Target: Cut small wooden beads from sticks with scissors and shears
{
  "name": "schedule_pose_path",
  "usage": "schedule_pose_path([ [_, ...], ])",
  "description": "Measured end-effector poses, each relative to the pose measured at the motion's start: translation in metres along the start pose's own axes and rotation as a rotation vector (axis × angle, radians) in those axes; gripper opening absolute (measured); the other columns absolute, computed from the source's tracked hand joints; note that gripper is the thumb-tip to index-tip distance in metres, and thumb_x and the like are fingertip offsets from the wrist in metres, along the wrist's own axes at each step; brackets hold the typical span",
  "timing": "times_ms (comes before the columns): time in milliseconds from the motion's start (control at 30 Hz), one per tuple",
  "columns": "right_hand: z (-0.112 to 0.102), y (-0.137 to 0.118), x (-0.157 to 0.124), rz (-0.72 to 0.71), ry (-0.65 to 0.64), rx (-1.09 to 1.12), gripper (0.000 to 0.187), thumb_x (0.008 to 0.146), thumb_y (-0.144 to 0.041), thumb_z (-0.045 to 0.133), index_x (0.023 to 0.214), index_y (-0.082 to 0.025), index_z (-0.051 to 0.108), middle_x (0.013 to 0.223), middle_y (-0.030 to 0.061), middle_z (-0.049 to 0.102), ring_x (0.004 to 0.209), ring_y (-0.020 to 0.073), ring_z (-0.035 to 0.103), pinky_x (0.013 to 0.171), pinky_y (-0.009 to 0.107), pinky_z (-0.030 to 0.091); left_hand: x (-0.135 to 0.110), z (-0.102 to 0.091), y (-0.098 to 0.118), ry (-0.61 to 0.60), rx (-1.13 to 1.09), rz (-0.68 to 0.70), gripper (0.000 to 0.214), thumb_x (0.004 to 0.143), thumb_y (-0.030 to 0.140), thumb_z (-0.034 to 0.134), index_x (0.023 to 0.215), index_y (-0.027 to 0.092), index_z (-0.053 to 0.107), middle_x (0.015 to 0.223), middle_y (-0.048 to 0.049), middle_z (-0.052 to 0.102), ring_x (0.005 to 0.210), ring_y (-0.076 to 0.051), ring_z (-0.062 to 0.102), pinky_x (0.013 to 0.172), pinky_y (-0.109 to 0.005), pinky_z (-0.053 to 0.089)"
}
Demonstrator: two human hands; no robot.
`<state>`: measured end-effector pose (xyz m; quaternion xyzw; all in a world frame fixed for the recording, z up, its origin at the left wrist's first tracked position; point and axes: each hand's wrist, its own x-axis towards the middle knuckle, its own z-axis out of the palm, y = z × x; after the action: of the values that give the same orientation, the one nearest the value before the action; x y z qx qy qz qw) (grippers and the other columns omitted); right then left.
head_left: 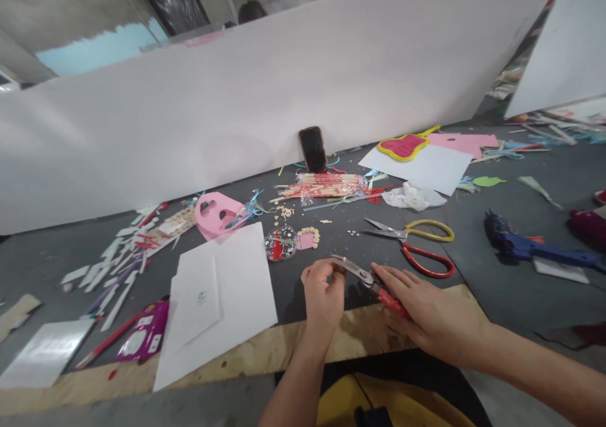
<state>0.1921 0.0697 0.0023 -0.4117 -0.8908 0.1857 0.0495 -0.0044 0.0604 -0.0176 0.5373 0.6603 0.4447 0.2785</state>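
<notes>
My right hand (426, 310) grips red-handled scissors (364, 278), whose metal blades point left and up toward my left hand. My left hand (322, 291) is curled in a pinch at the blade tips; what it holds is too small to make out. Both hands hover over the near edge of the dark grey table mat (497, 275), above a wooden board edge (360, 332). Just beyond them lie a round clear piece with red decoration (280, 244) and a small pink shape rimmed with beads (307, 237).
A second pair of scissors (416, 247) with yellow and red handles lies right of centre. White sheets (222, 294) lie left, a blue glue gun (530, 247) right. A phone (313, 149) leans on the white board (265, 117). A stick bundle (326, 186) and paper scraps (118, 263) lie about.
</notes>
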Motion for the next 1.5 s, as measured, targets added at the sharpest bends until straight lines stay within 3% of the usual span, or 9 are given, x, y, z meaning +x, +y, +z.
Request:
schedule_pose_path([
  [200, -0.005, 0.001, -0.003, -0.058, -0.044, 0.114, 0.063, 0.092, -0.032, 0.043, 0.150, -0.017, 0.023, 0.149, 0.0128, 0.036, 0.133, 0.0273, 0.039, 0.101, 0.043, 0.043, -0.002, -0.002, 0.002, -0.015, -0.041, -0.004, 0.023, 0.081, 0.017, 0.047, 0.070, 0.019, 0.067, 0.077, -0.0022, 0.071, 0.077, -0.018, 0.063, 0.073, -0.028, 0.045],
  [400, -0.009, -0.004, -0.004, 0.077, -0.102, 0.163, 0.062, 0.092, -0.042, 0.042, 0.147, -0.017, 0.029, 0.130, 0.0144, 0.059, 0.112, 0.0275, 0.059, 0.088, 0.040, 0.050, -0.001, -0.007, 0.005, -0.042, -0.080, -0.028, 0.023, 0.083, 0.022, 0.051, 0.070, 0.017, 0.068, 0.072, -0.0018, 0.070, 0.071, -0.016, 0.061, 0.066, -0.025, 0.043],
  [467, -0.007, -0.004, -0.004, 0.114, -0.105, 0.133, 0.060, 0.090, -0.045, 0.043, 0.141, -0.013, 0.039, 0.126, 0.0162, 0.061, 0.111, 0.0294, 0.061, 0.088, 0.042, 0.050, -0.001, -0.009, 0.007, -0.074, -0.128, -0.053, 0.024, 0.084, 0.025, 0.052, 0.071, 0.016, 0.069, 0.069, -0.0012, 0.069, 0.069, -0.016, 0.061, 0.065, -0.024, 0.042],
  [567, -0.004, -0.004, -0.004, 0.115, -0.071, 0.115, 0.044, 0.090, -0.040, 0.043, 0.126, -0.016, 0.053, 0.119, 0.0133, 0.066, 0.105, 0.0274, 0.063, 0.087, 0.040, 0.049, -0.002, -0.009, 0.008, -0.088, -0.161, -0.061, 0.025, 0.084, 0.026, 0.053, 0.070, 0.016, 0.070, 0.069, -0.0010, 0.070, 0.068, -0.015, 0.061, 0.065, -0.023, 0.042],
  [833, -0.006, -0.007, 0.002, 0.155, -0.117, 0.100, 0.028, 0.092, -0.038, 0.039, 0.109, -0.021, 0.055, 0.100, 0.0093, 0.069, 0.089, 0.0258, 0.066, 0.073, 0.036, 0.048, 0.001, -0.003, 0.000, -0.086, -0.084, -0.055, 0.025, 0.085, 0.026, 0.052, 0.075, 0.017, 0.073, 0.074, -0.0028, 0.073, 0.072, -0.018, 0.063, 0.067, -0.026, 0.045],
  [1067, -0.002, -0.005, 0.010, 0.152, -0.128, 0.210, 0.021, 0.092, -0.040, 0.041, 0.087, -0.023, 0.052, 0.081, 0.0039, 0.065, 0.071, 0.0201, 0.061, 0.062, 0.029, 0.040, 0.004, 0.001, -0.011, -0.081, -0.045, -0.076, 0.025, 0.085, 0.025, 0.050, 0.076, 0.017, 0.072, 0.075, -0.0031, 0.072, 0.074, -0.018, 0.062, 0.069, -0.027, 0.045],
  [1200, 0.002, -0.001, 0.014, 0.190, -0.082, 0.221, 0.027, 0.095, -0.040, 0.034, 0.075, -0.024, 0.043, 0.067, 0.0009, 0.056, 0.058, 0.0171, 0.051, 0.056, 0.029, 0.034, 0.005, 0.002, -0.014, -0.083, -0.050, -0.107, 0.028, 0.086, 0.028, 0.049, 0.074, 0.017, 0.071, 0.072, -0.0029, 0.071, 0.072, -0.018, 0.062, 0.067, -0.027, 0.044],
  [1500, -0.008, 0.015, 0.014, 0.177, -0.069, 0.346, 0.022, 0.090, -0.035, 0.042, 0.072, -0.023, 0.049, 0.064, -0.0015, 0.054, 0.057, 0.0143, 0.046, 0.053, 0.026, 0.034, 0.010, -0.005, -0.019, -0.103, -0.136, -0.139, 0.032, 0.086, 0.041, 0.051, 0.082, 0.016, 0.070, 0.066, -0.0011, 0.064, 0.062, -0.015, 0.054, 0.058, -0.024, 0.039],
])
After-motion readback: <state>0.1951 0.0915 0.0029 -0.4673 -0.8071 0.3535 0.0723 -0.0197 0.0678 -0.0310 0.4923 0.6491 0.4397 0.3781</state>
